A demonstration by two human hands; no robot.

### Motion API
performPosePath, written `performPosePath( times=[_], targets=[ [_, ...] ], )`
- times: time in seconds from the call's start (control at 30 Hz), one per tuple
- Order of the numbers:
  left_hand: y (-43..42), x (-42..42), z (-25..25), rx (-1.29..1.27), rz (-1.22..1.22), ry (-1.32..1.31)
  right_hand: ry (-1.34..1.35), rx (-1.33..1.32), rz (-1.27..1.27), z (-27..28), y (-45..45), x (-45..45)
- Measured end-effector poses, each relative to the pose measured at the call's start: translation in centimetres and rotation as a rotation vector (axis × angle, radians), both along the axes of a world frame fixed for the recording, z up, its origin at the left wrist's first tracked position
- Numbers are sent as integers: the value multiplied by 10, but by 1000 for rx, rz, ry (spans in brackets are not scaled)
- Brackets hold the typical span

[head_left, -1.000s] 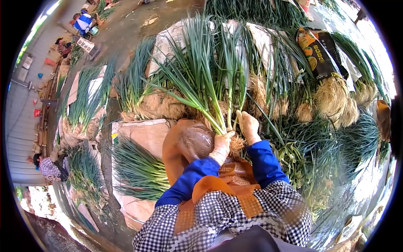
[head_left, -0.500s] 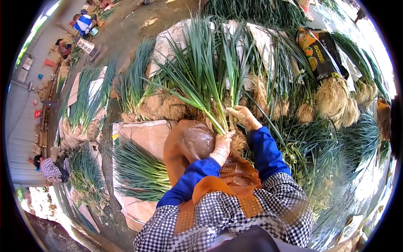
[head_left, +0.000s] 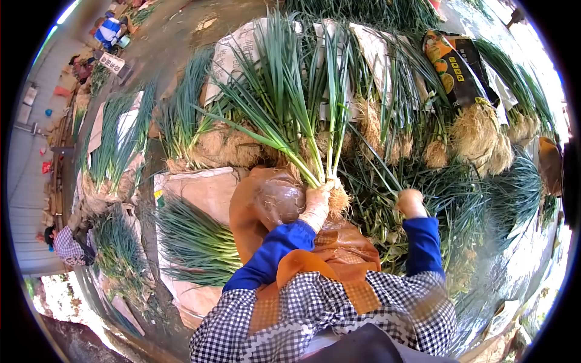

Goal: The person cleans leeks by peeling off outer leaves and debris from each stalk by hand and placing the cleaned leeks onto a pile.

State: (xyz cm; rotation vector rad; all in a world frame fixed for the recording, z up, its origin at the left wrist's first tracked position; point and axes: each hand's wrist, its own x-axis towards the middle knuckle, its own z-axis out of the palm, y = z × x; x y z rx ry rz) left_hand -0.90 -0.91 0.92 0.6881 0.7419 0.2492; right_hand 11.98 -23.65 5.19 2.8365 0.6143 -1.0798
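Note:
My left hand [head_left: 316, 204] is wrapped around the lower stalks of a bunch of green onions [head_left: 311, 148], just above its pale, stringy roots [head_left: 339, 201]. The long leaves fan upward and away from me. Off to the right, my right hand [head_left: 411, 203] is closed over a heap of loose green leaves [head_left: 375, 206]. A long thin leaf runs to its fingers, but I cannot tell whether it is gripped. An orange-brown apron [head_left: 345, 248] covers my lap.
Cut-looking green onions [head_left: 196, 242] lie on a sack [head_left: 200, 181] at left. More rooted bunches [head_left: 230, 148] line the ground ahead, some under sacks. A black printed bag [head_left: 457, 72] covers one bunch at right. Other people [head_left: 69, 245] sit at far left.
My right hand has left the bunch and moved right and down toward the leaf heap. My left hand still holds the green onions. The view has shifted slightly.

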Motion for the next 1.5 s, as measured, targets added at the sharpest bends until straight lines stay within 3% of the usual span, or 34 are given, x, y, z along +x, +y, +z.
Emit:
performPosePath(
  times=[0.03, 0.1, 0.17, 0.23, 0.27, 0.37, 0.4, 0.43, 0.47, 0.5, 0.53, 0.57, 0.6, 0.63, 0.67, 0.7, 0.77, 0.83, 0.9, 0.97, 1.03, 1.07, 1.1, 1.13, 1.17, 1.23, 1.3, 1.33, 1.4, 1.5],
  targets=[
    [0, 2, 3, 1, -8, -7, -119, -42, 124, -2, 12, 6],
    [-2, -1, 9, 69, -52, 49, -71, 606, -213, 22, 82, 17],
    [-2, -1, 3, 193, -32, 148, -187, 808, -247, 21, 144, 22],
    [-1, 0, -29, 201, -6, 87, -354, 677, 21, -36, 180, 52],
    [0, 2, -25, 242, 16, 110, -415, 689, -82, -12, 188, 42],
    [-1, 2, 4, 334, 17, 142, -565, 558, -37, 1, 187, 19],
    [1, 2, -16, 280, 6, 144, -627, 672, 15, -2, 178, 9],
    [1, 1, 10, 257, -28, 270, -607, 758, 33, 6, 169, -6],
    [3, -1, -7, 154, 9, 152, -424, 755, 129, 1, 155, -18],
    [6, -1, -25, 52, 49, 30, 164, 1166, -143, -15, 134, -35],
    [5, -1, -13, 12, 17, 20, 119, 1097, -14, 41, 116, -57],
    [3, 0, 1, -27, -15, 12, 204, 1077, 54, 40, 86, -62],
    [4, 4, -9, 44, 26, 55, 449, 1025, -301, 64, 66, -65],
    [3, 5, -20, 114, 69, 101, 370, 1034, -456, 67, 47, -61],
    [2, 3, -20, 108, 64, 102, 464, 927, -518, 75, 27, -46],
    [4, 3, -16, 68, 44, 51, 360, 767, -486, 11, -8, -24],
    [3, 4, 0, 11, 19, 20, -270, 28, 87, -11, -8, -3],
    [2, 3, 22, 82, 1, 49, -91, 570, -357, 18, 42, 0],
    [5, -1, 4, 148, -20, 112, -207, 857, -233, 35, 97, -7],
    [3, 0, 7, 156, 1, 110, 58, 1170, -302, 42, 146, -1],
    [5, -1, 4, 140, -11, 106, 426, 1476, -247, -31, 176, 24],
    [10, -3, 7, 200, -93, 117, 680, 1191, -262, -1, 175, 33],
    [13, -4, 9, 208, -89, 114, 565, 1386, -238, -14, 183, 30],
    [15, -4, 12, -3, -45, 39, 433, 1568, -199, -18, 191, 24],
    [15, -4, 14, -219, -1, -36, 965, 1478, -700, -22, 189, 20],
    [15, -5, 20, -305, -7, -34, 836, 1597, -683, -20, 188, 8],
    [15, -1, 16, -356, 8, -23, 666, 1720, -858, -19, 192, -9],
    [14, -2, 14, -345, 7, -27, 781, 1739, -928, -14, 187, -13],
    [14, -3, -1, -274, 18, 16, 717, 1623, -813, -10, 169, -17],
    [13, -5, 28, -182, 33, 84, 601, 1266, -574, 28, 138, -44]
  ],
)
